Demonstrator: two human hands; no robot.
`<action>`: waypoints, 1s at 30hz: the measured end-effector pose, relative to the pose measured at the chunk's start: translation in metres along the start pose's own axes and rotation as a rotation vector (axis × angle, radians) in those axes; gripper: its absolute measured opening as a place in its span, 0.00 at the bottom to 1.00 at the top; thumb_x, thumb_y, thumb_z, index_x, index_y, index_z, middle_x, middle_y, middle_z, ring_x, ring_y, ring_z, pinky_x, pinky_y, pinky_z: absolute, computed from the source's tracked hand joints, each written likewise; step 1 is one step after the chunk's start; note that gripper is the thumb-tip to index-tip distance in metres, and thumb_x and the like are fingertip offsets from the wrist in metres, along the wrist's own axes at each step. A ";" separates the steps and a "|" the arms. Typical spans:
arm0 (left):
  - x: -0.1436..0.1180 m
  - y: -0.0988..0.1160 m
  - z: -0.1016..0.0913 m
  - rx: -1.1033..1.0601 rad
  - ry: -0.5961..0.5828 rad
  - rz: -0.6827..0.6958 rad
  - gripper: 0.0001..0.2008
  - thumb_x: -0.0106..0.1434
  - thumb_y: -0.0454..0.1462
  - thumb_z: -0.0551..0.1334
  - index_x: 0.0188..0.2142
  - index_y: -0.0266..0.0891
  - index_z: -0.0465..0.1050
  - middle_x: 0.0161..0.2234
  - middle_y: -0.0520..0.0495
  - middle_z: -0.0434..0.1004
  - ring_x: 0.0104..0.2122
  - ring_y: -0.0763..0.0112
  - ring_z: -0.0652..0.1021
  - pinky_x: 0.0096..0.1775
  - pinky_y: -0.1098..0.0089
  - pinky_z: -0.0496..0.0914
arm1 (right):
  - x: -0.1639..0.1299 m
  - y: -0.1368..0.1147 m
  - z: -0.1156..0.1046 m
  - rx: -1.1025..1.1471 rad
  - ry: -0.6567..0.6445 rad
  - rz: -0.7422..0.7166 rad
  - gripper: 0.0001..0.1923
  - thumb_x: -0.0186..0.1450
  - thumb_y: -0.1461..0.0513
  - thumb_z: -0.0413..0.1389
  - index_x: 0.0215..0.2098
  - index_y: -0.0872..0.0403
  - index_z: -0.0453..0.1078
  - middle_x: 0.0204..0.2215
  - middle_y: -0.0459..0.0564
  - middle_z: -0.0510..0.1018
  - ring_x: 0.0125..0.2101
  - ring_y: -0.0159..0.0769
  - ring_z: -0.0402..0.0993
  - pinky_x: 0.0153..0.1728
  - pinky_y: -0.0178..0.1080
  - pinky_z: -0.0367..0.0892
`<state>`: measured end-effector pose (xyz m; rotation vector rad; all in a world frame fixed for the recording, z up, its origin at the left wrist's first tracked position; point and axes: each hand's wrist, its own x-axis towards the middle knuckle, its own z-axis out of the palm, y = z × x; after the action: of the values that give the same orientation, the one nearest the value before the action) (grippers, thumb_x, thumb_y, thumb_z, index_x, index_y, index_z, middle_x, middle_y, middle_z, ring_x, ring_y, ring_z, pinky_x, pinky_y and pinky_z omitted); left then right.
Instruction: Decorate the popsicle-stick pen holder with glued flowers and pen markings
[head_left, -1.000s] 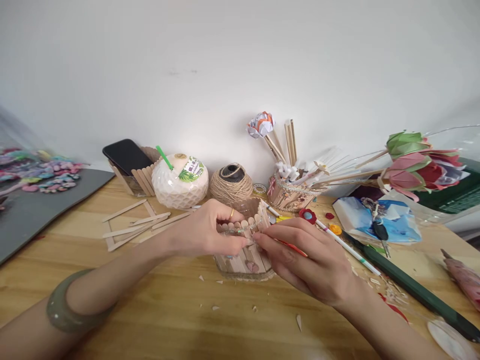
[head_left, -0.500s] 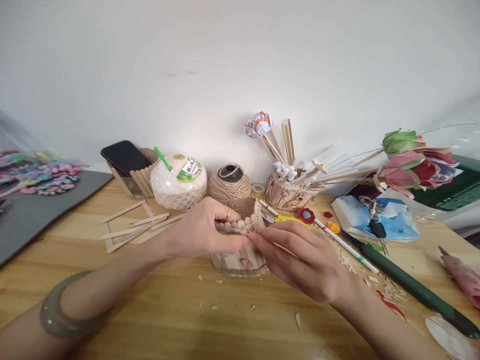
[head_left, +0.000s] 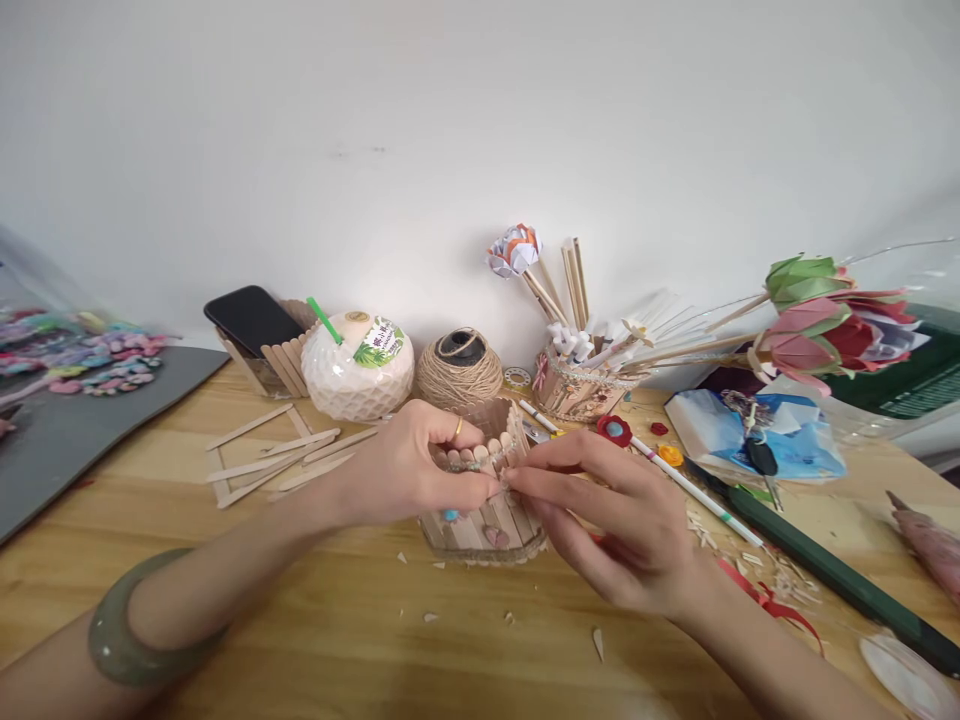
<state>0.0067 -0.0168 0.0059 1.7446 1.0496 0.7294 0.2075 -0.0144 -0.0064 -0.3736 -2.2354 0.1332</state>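
Note:
A small box made of wooden craft sticks (head_left: 457, 535) stands on the table in front of me, with a silvery trim below its scalloped rim and blue and pinkish ornaments on its front. My left hand (head_left: 420, 462) is closed on its rim, fingers inside and thumb against the front. Close to that thumb tip, my right hand (head_left: 619, 510) pinches at the box front; anything between its fingertips is too small to make out. A red ribbon (head_left: 772, 605) lies by my right wrist, and a bit of red shows under that hand.
Behind the box stand a twine ball (head_left: 459, 375), a white coconut with a green straw (head_left: 356, 375) and a decorated stick holder (head_left: 574, 390). Loose craft sticks (head_left: 277, 465) lie left. To the right are a dark green cutter (head_left: 832, 565), a red flower (head_left: 614, 431) and wood scraps.
My right hand has shifted slightly, its fingers more bent at the box front. More of the red ribbon shows beside my right wrist. My left hand keeps its hold.

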 end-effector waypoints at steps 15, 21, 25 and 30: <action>0.001 0.002 -0.005 -0.079 -0.081 -0.063 0.08 0.52 0.36 0.59 0.20 0.36 0.63 0.19 0.56 0.57 0.21 0.78 0.61 0.23 0.74 0.55 | -0.003 0.001 0.002 -0.160 -0.022 -0.070 0.12 0.62 0.71 0.50 0.43 0.61 0.69 0.35 0.56 0.75 0.33 0.34 0.73 0.29 0.36 0.72; 0.001 0.000 -0.008 -0.158 -0.115 -0.038 0.04 0.49 0.34 0.58 0.20 0.35 0.64 0.19 0.56 0.60 0.21 0.78 0.62 0.22 0.76 0.57 | -0.002 -0.001 0.003 -0.351 -0.053 -0.143 0.10 0.63 0.69 0.51 0.43 0.62 0.69 0.32 0.54 0.76 0.30 0.35 0.74 0.26 0.34 0.72; 0.002 -0.003 -0.010 -0.252 -0.128 -0.030 0.04 0.47 0.34 0.56 0.19 0.35 0.64 0.18 0.55 0.62 0.20 0.77 0.64 0.23 0.75 0.59 | -0.003 0.002 0.003 -0.391 -0.053 -0.173 0.09 0.63 0.68 0.52 0.43 0.62 0.69 0.33 0.53 0.76 0.31 0.34 0.73 0.27 0.34 0.71; 0.004 -0.007 -0.011 -0.253 -0.076 -0.006 0.07 0.46 0.34 0.55 0.15 0.37 0.60 0.14 0.57 0.56 0.15 0.81 0.57 0.17 0.76 0.52 | -0.005 0.012 0.005 -0.401 -0.032 -0.171 0.14 0.62 0.58 0.56 0.44 0.56 0.67 0.42 0.55 0.70 0.44 0.44 0.68 0.41 0.45 0.70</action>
<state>-0.0032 -0.0075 0.0034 1.5390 0.8701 0.7521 0.2093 -0.0049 -0.0162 -0.3925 -2.3096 -0.4074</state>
